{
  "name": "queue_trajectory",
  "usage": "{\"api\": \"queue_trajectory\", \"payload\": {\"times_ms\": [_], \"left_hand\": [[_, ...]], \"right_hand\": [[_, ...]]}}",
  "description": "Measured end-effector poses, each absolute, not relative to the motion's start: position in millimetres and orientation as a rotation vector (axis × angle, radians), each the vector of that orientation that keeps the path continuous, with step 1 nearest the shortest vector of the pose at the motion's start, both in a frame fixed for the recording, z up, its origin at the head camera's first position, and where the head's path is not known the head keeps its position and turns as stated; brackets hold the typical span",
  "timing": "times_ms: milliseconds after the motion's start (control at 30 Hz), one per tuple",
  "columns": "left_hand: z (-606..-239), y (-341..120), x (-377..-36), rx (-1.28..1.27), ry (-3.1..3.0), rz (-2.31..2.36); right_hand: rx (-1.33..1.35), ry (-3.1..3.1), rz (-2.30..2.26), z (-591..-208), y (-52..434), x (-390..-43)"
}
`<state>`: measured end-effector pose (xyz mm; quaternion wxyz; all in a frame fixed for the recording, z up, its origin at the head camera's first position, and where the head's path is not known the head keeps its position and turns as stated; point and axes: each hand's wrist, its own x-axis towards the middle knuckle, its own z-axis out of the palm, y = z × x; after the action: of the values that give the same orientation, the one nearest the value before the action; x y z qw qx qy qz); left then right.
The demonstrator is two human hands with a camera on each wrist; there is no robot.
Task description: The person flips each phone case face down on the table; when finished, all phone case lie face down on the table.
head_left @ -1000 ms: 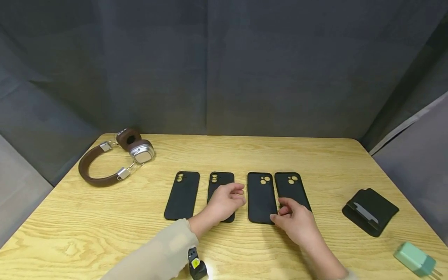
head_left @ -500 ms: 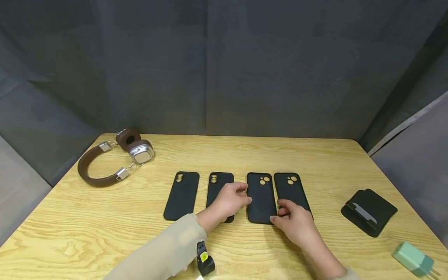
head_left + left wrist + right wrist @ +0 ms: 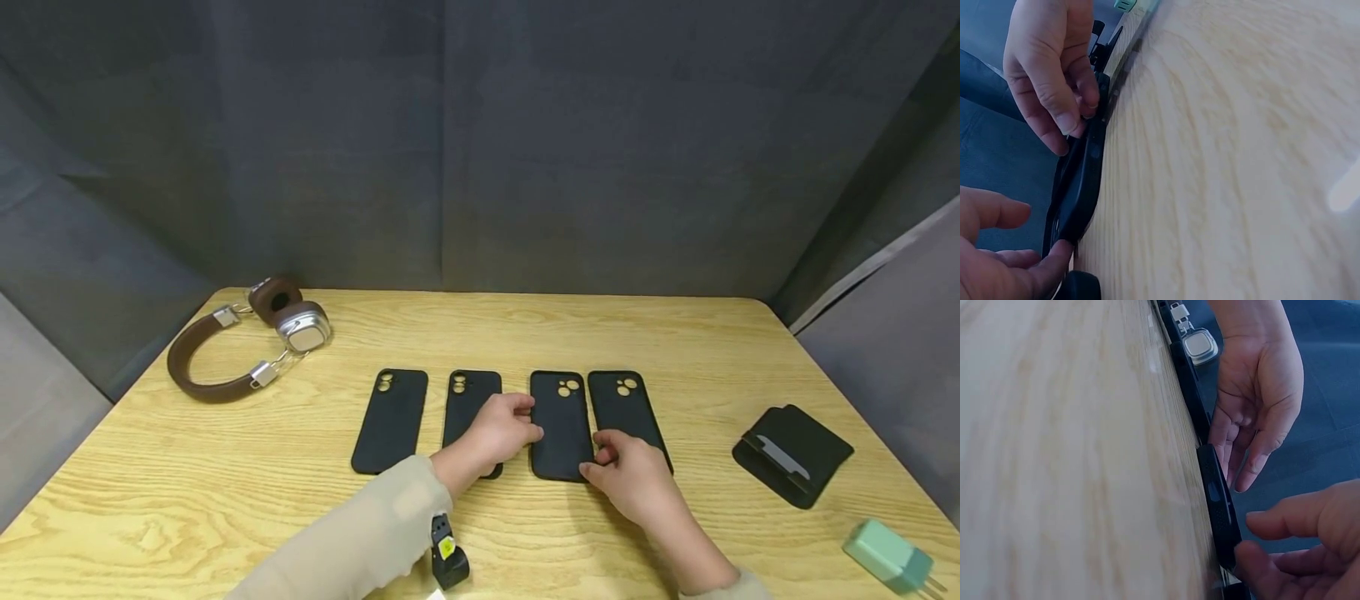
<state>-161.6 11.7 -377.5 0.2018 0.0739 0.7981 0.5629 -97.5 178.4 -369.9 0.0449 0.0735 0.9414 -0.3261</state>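
Note:
Black phone cases lie in a row on the wooden table point(image 3: 247, 467). The two left ones, an outer case point(image 3: 390, 425) and an inner case point(image 3: 474, 396), have camera holes at upper left; the two right ones have them at upper right. My left hand point(image 3: 497, 432) reaches over the inner left case, its fingertips touching the left edge of the inner right case point(image 3: 558, 429). Against that case's right edge rest the thumb and fingers of my right hand point(image 3: 637, 483). It partly covers the outer right case point(image 3: 626, 408). The left wrist view shows the inner right case's side wall point(image 3: 1090, 175) between both hands.
Brown headphones point(image 3: 213, 390) lie at the back left. At right is a black card holder point(image 3: 806, 446) with a light card showing. A green charger plug point(image 3: 888, 550) sits near the front right corner. Dark cloth point(image 3: 480, 150) hangs behind the table.
My left hand has moved right, from above the inner left case to the inner right case's left edge. My right hand and the cases look nearly unchanged.

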Motion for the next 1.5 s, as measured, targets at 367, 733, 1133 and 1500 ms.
{"api": "queue_trajectory", "payload": {"times_ms": [367,733,1133,1500], "left_hand": [[-379.1,13.0,-161.9,0.168,2.245,1.577],[-374.6,13.8,-157.0,0.118,2.251,1.607],[-379.2,3.3,-160.9,0.064,2.217,1.700],[-380.1,-6.9,-163.3,0.060,2.201,1.785]], "right_hand": [[0.147,3.007,-0.855,-372.4,171.7,-97.5],[0.160,3.015,-0.852,-371.7,167.3,-96.8],[0.154,2.972,-0.933,-373.5,162.6,-97.6],[0.138,2.925,-1.030,-374.8,156.3,-100.0]]}}
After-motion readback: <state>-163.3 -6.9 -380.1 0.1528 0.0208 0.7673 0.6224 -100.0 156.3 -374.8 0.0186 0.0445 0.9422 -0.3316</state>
